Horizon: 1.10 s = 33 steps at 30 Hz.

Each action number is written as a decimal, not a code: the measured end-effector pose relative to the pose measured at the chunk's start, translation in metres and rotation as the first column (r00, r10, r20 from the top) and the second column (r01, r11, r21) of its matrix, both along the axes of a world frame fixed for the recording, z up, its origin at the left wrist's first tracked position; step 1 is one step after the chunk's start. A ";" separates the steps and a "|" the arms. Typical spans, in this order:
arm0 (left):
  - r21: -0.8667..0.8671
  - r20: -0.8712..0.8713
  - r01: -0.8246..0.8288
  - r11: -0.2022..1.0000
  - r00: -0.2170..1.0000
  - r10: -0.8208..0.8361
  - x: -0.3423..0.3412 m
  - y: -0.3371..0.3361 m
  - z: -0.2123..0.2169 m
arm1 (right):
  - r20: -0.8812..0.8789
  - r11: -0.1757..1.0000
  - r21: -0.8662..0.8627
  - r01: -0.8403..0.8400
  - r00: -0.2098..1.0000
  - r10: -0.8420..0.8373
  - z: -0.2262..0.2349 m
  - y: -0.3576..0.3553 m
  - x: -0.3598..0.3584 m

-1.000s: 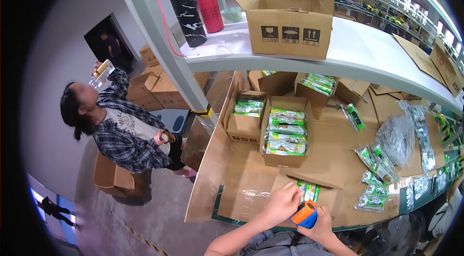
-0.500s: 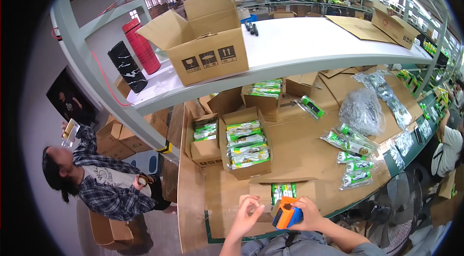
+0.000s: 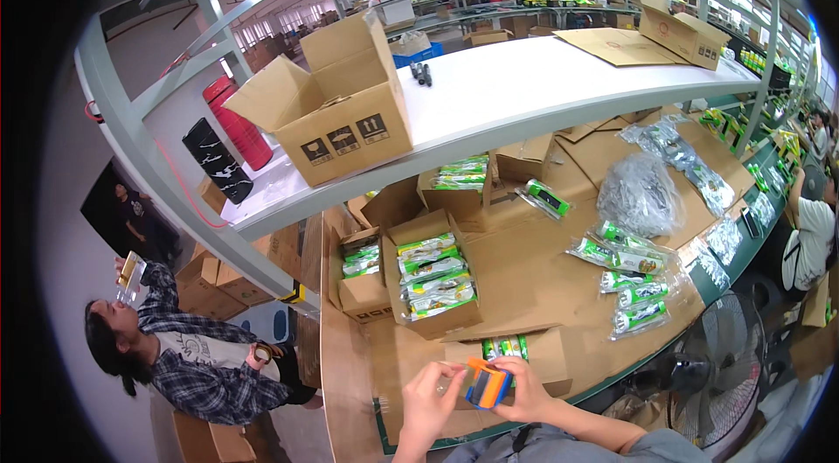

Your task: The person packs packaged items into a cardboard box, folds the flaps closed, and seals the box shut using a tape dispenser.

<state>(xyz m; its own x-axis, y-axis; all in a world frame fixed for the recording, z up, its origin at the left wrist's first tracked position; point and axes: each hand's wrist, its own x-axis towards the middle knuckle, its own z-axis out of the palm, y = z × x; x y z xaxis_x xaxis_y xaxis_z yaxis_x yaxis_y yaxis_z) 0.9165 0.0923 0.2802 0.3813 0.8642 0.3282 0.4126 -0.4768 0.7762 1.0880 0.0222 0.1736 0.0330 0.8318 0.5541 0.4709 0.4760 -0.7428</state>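
Held in my right hand (image 3: 524, 391) is an orange and blue tape dispenser (image 3: 488, 382), close in front of my body. My left hand (image 3: 428, 402) sits just left of it, thumb and fingers pinched together near the dispenser's orange edge; whatever is in the pinch is too small to make out. Just beyond both hands stands an open cardboard box (image 3: 549, 356) with green and white packets (image 3: 505, 347) inside. My hands and the dispenser hide its near side.
Further left, open cartons (image 3: 476, 306) hold more bagged packets. Loose bagged packets (image 3: 638, 292) and a heap of clear plastic bags (image 3: 642, 196) lie right. A shelf (image 3: 489, 104) crosses above the bench, carrying a large carton (image 3: 354, 144). A fan (image 3: 721, 367) stands right; a person (image 3: 210, 354) stands left.
My left hand has moved in to the dispenser, and its fingers have pinched together. The dispenser has turned and shifted slightly left. The whole view has shifted a little.
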 end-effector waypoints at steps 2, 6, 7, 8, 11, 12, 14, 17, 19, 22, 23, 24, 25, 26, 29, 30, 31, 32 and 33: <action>0.089 -0.075 -0.012 0.996 0.997 0.019 0.003 -0.005 0.004 | -0.022 0.999 -0.008 0.033 0.999 -0.033 -0.003 0.001 -0.005; 0.119 -0.123 0.000 0.993 0.992 0.015 0.007 -0.011 0.007 | -0.103 0.999 -0.018 0.039 0.994 -0.041 -0.013 0.005 -0.012; 0.155 -0.110 0.016 0.988 0.994 0.001 0.009 -0.010 0.009 | -0.128 0.999 -0.031 0.037 0.991 -0.041 -0.017 0.007 -0.012; 0.181 -0.099 0.028 0.983 0.995 -0.011 0.011 -0.010 0.009 | -0.159 0.999 -0.022 0.033 0.987 -0.036 -0.020 0.009 -0.012; 0.178 -0.104 0.109 0.978 0.990 -0.091 0.014 -0.014 0.015 | -0.179 0.997 0.049 0.060 0.983 -0.051 -0.018 0.007 -0.006; 0.149 -0.110 0.091 0.985 0.991 -0.075 0.012 -0.015 0.014 | -0.215 0.996 0.078 0.037 0.976 -0.019 -0.024 0.011 -0.006; 0.245 -0.108 0.183 0.952 0.981 -0.161 0.004 -0.018 0.010 | -0.258 0.994 0.105 0.007 0.966 0.021 -0.029 0.010 -0.009; 0.281 -0.141 0.188 0.941 0.978 -0.153 -0.003 -0.025 0.007 | -0.262 0.993 0.118 -0.019 0.964 0.050 -0.031 0.007 -0.013; 0.287 -0.133 0.188 0.939 0.979 -0.155 -0.006 -0.030 0.004 | -0.262 0.992 0.119 -0.030 0.963 0.061 -0.035 0.006 -0.015; 0.289 -0.147 0.201 0.936 0.975 -0.164 -0.011 -0.037 0.001 | -0.238 0.986 0.164 -0.034 0.969 0.072 -0.041 0.002 -0.017; 0.284 -0.168 0.214 0.935 0.971 -0.171 -0.013 -0.038 0.001 | -0.239 0.987 0.155 -0.035 0.968 0.072 -0.040 0.002 -0.018; 0.276 -0.167 0.213 0.937 0.971 -0.171 -0.015 -0.039 0.001 | -0.215 0.986 0.163 -0.032 0.974 0.067 -0.039 0.002 -0.018; 0.264 -0.166 0.223 0.938 0.969 -0.184 -0.017 -0.038 0.001 | -0.190 0.985 0.172 -0.030 0.980 0.063 -0.039 0.002 -0.019; 0.253 -0.166 0.235 0.939 0.966 -0.197 -0.018 -0.038 0.000 | -0.191 0.986 0.166 -0.030 0.980 0.062 -0.039 0.002 -0.019; 0.213 -0.155 0.232 0.949 0.967 -0.202 -0.020 -0.035 0.002 | -0.135 0.980 0.198 -0.018 0.990 0.046 -0.038 0.006 -0.020; 0.210 -0.156 0.233 0.950 0.967 -0.202 -0.020 -0.033 0.003 | -0.108 0.976 0.214 -0.026 0.993 0.050 -0.036 0.007 -0.021; 0.193 -0.150 0.228 0.954 0.968 -0.200 -0.021 -0.031 0.004 | -0.081 0.972 0.231 -0.034 0.995 0.054 -0.035 0.009 -0.021; 0.177 -0.145 0.222 0.959 0.970 -0.197 -0.021 -0.030 0.005 | -0.084 0.973 0.229 -0.034 0.995 0.055 -0.033 0.011 -0.021; 0.174 -0.147 0.221 0.960 0.969 -0.197 -0.022 -0.029 0.007 | -0.053 0.972 0.232 -0.038 0.997 0.052 -0.032 0.012 -0.022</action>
